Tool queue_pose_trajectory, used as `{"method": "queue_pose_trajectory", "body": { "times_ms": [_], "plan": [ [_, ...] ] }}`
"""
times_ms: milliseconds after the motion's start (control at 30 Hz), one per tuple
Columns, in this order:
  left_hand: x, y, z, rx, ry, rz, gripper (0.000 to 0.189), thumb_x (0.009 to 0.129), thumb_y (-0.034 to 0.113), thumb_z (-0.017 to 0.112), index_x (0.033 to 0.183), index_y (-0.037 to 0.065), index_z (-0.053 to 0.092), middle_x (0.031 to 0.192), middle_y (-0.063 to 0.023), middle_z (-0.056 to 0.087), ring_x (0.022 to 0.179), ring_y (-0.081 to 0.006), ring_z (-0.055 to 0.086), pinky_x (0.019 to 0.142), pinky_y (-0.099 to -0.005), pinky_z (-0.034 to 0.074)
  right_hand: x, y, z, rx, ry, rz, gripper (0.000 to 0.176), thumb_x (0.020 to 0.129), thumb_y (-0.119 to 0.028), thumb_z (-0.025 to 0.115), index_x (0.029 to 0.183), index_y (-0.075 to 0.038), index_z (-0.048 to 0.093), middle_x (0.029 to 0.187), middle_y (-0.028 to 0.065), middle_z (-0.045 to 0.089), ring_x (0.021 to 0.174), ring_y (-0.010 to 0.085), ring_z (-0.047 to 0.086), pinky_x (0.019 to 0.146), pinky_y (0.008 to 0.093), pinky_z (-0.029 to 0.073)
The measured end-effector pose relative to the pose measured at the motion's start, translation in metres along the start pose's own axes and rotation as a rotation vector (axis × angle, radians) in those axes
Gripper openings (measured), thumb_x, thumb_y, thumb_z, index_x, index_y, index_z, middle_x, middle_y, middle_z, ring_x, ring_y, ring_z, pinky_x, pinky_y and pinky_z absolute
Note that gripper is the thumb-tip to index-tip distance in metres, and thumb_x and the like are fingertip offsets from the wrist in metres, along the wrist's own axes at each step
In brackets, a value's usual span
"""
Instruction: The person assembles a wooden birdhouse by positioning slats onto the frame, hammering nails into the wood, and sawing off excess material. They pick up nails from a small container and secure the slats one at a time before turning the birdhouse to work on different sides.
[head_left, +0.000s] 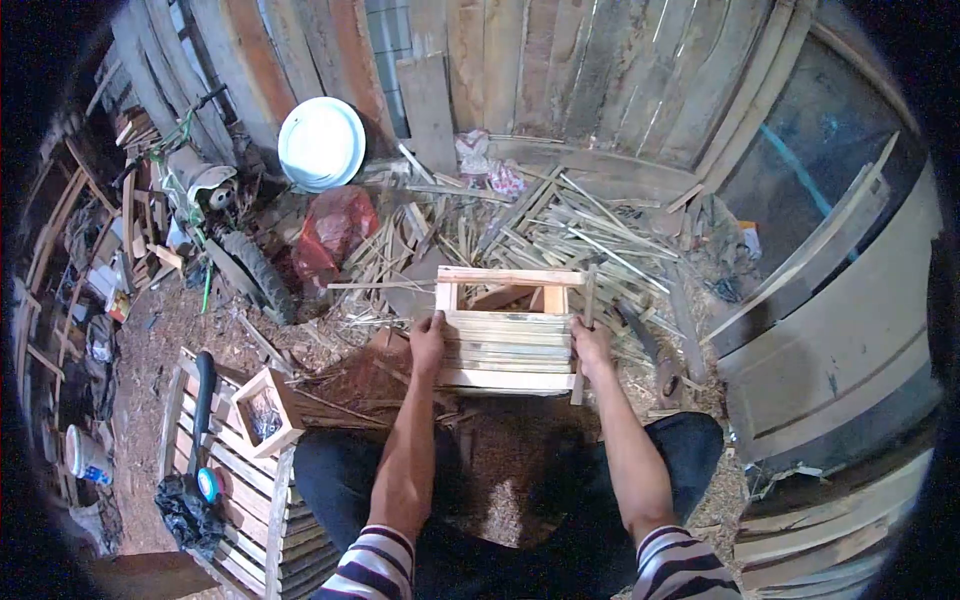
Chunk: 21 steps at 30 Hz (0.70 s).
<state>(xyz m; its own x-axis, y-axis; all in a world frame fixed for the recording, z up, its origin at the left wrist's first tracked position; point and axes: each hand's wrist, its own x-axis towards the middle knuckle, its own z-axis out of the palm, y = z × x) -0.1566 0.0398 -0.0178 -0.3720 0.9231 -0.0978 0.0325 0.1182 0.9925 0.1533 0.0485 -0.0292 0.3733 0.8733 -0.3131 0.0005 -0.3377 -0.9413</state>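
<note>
A small slatted wooden box (508,342) is held in front of my knees, with a rectangular opening near its far side. My left hand (427,342) grips the left side, fingers closed at the edge of the slats. Closed on the opposite side is my right hand (592,350). A thin wooden strip (589,292) runs lengthwise along that right side, passing by the right fingers. Through the opening, bits of the inner wood show. The box's underside is hidden.
At lower left a slatted wooden rack (250,500) carries a nail box (265,415), a dark-handled tool (204,395) and a black plastic bag (188,515). Beyond the box lie many loose wood strips (590,235). A handsaw (655,360) rests at right.
</note>
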Motion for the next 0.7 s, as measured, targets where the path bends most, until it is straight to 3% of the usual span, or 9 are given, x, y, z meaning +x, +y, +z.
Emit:
{"method": "queue_pose_trajectory", "body": {
  "times_ms": [67,133,267,367,467,533,600,667,700],
  "plan": [
    [0.001,-0.001,-0.001,0.009,-0.012,0.009,0.039,0.090,0.027,0.057,0.100,-0.010,0.062,0.087,-0.0095,0.065,0.079,-0.0145,0.055,0.073,-0.0298,0.045,-0.002,-0.006,0.000,-0.018,0.022,-0.091,0.018,0.087,-0.017,0.063,0.097,-0.002,0.059,0.074,0.0001,0.057,0.059,0.0105,0.052,0.052,0.0257,0.043],
    [0.003,-0.004,-0.002,-0.020,-0.024,-0.003,0.038,0.090,0.027,0.058,0.097,-0.009,0.064,0.085,-0.0091,0.065,0.079,-0.0140,0.055,0.073,-0.0290,0.044,-0.021,-0.029,0.001,0.064,0.013,-0.001,0.018,0.085,-0.016,0.065,0.097,-0.002,0.061,0.072,0.0012,0.057,0.060,0.0108,0.053,0.053,0.0263,0.043],
    [0.010,-0.012,-0.004,-0.116,-0.071,-0.072,0.039,0.085,0.033,0.064,0.092,-0.005,0.065,0.080,-0.0060,0.064,0.075,-0.0120,0.055,0.068,-0.0278,0.045,-0.018,-0.019,0.002,-0.066,0.073,-0.075,0.017,0.083,-0.015,0.067,0.095,-0.004,0.064,0.071,0.0023,0.059,0.060,0.0106,0.053,0.053,0.0262,0.043],
    [0.009,-0.013,-0.003,-0.106,-0.085,-0.020,0.035,0.085,0.032,0.066,0.090,-0.003,0.065,0.078,-0.0049,0.063,0.071,-0.0113,0.055,0.065,-0.0267,0.045,-0.029,-0.029,0.007,-0.205,0.176,-0.166,0.019,0.078,-0.018,0.072,0.089,-0.003,0.069,0.073,0.0102,0.067,0.064,0.0197,0.060,0.064,0.0353,0.047],
    [0.007,-0.012,-0.002,-0.105,-0.119,-0.119,0.038,0.084,0.030,0.066,0.097,-0.006,0.063,0.088,-0.0070,0.064,0.078,-0.0136,0.055,0.072,-0.0275,0.043,-0.019,-0.020,0.002,-0.249,0.241,-0.165,0.018,0.077,-0.019,0.071,0.088,-0.005,0.071,0.072,0.0116,0.067,0.067,0.0217,0.062,0.066,0.0358,0.047],
    [0.004,-0.008,-0.001,-0.227,-0.085,-0.124,0.039,0.083,0.027,0.068,0.101,-0.007,0.061,0.086,-0.0062,0.064,0.077,-0.0128,0.055,0.072,-0.0275,0.043,0.007,0.008,0.002,-0.168,0.177,0.006,0.017,0.077,-0.020,0.070,0.088,-0.007,0.071,0.075,0.0118,0.067,0.070,0.0234,0.063,0.067,0.0362,0.047],
    [0.008,-0.020,0.005,-0.210,-0.030,-0.008,0.040,0.082,0.024,0.069,0.106,-0.006,0.059,0.085,-0.0085,0.064,0.076,-0.0161,0.057,0.072,-0.0293,0.045,0.023,0.030,-0.004,-0.055,0.124,0.026,0.020,0.078,-0.020,0.069,0.090,-0.005,0.070,0.080,0.0123,0.066,0.074,0.0227,0.063,0.067,0.0363,0.048],
    [-0.011,0.014,0.013,0.303,0.229,0.226,0.044,0.080,0.023,0.068,0.113,-0.004,0.055,0.094,-0.0140,0.063,0.086,-0.0240,0.058,0.077,-0.0339,0.044,0.018,0.024,-0.002,0.034,0.159,0.100,0.022,0.079,-0.017,0.066,0.093,0.000,0.067,0.084,0.0124,0.065,0.079,0.0208,0.062,0.068,0.0345,0.047],
    [-0.021,0.018,0.018,0.716,0.342,0.349,0.040,0.081,0.021,0.064,0.115,0.001,0.055,0.109,-0.0196,0.057,0.101,-0.0307,0.054,0.084,-0.0396,0.042,0.000,0.000,-0.007,0.029,-0.009,0.108,0.019,0.086,-0.009,0.056,0.103,-0.006,0.061,0.091,0.0056,0.063,0.075,0.0149,0.057,0.066,0.0295,0.045]
  ]
}}
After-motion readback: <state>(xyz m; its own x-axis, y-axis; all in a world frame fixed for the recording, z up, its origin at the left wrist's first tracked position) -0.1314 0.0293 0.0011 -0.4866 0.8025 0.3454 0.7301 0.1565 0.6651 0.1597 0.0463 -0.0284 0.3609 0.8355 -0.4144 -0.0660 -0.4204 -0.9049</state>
